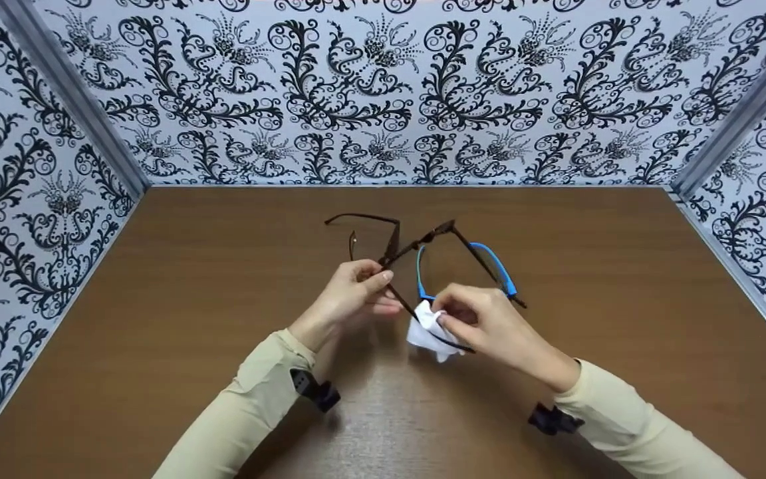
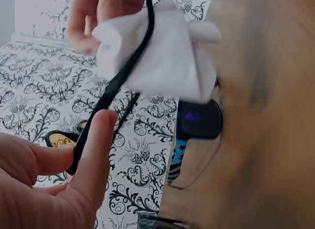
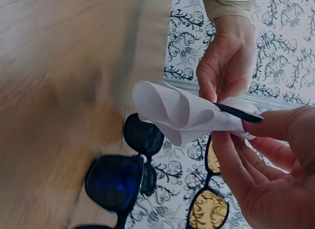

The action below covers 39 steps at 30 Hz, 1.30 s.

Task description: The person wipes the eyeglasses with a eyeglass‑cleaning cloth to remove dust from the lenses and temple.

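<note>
My left hand (image 1: 350, 293) pinches a pair of dark-framed glasses (image 1: 416, 245) near one hinge, between thumb and fingers. Yellow lenses (image 3: 209, 209) show in these glasses in the right wrist view. One temple arm (image 2: 113, 88) points back towards me, and a folded white cloth (image 1: 423, 336) lies against it. Thumb and fingers of my right hand (image 1: 493, 326) pinch the cloth around that arm near its tip. Behind the cloth, blue-framed sunglasses (image 1: 497, 269) with dark lenses rest on the table, partly hidden by my right hand.
Another pair of black sunglasses (image 1: 393, 245) lies on the brown wooden table (image 1: 223, 253) just beyond my left hand. Patterned black-and-white panels (image 1: 383, 86) with metal corner posts (image 1: 77, 100) wall the table at the back and sides.
</note>
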### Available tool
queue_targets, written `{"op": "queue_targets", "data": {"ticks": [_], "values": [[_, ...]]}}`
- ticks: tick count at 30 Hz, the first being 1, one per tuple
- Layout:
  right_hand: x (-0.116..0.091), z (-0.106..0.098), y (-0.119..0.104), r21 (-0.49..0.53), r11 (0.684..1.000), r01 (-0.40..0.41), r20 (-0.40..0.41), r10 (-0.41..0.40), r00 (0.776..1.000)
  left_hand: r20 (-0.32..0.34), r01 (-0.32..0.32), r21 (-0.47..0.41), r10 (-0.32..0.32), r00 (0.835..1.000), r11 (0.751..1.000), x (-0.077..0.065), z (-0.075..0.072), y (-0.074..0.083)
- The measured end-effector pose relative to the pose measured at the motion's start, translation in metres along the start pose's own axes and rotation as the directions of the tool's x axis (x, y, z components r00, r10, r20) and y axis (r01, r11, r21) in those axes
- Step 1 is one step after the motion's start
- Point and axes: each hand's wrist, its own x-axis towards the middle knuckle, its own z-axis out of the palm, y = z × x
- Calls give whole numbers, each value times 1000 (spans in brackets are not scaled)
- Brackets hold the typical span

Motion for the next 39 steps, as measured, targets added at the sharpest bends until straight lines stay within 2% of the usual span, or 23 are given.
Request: {"op": "queue_targets", "data": {"ticks": [5, 9, 19, 24, 28, 32, 36, 39], "values": [[13, 6, 2, 101, 986, -130, 19, 128, 992, 6, 9, -7, -9, 1000, 1000, 1, 4, -4], [23, 11, 4, 129, 974, -187, -15, 190, 982, 9, -3, -26, 3, 1000, 1000, -1, 8, -6], [35, 23, -2, 193, 960, -204, -109, 227, 968, -9, -45, -36, 45, 999, 998, -2, 13, -10], [34, 24, 1, 202, 957, -208, -67, 226, 972, 5, -47, -25, 47, 999, 999, -2, 13, -11], [31, 20, 3, 166, 968, -186, 4, 188, 982, 0, -50, 14, 50, 999, 999, -2, 12, -10], [23, 14, 6, 121, 984, -130, 67, 123, 990, -41, -51, 23, 52, 998, 998, -1, 7, -6], [10, 6, 10, 76, 997, -15, 117, 6, 993, -75, -51, -17, 50, 996, 999, 0, -1, -5], [2, -2, 11, 47, 995, 88, 143, -94, 985, -94, -59, -27, 57, 994, 998, 0, -7, -3]]}}
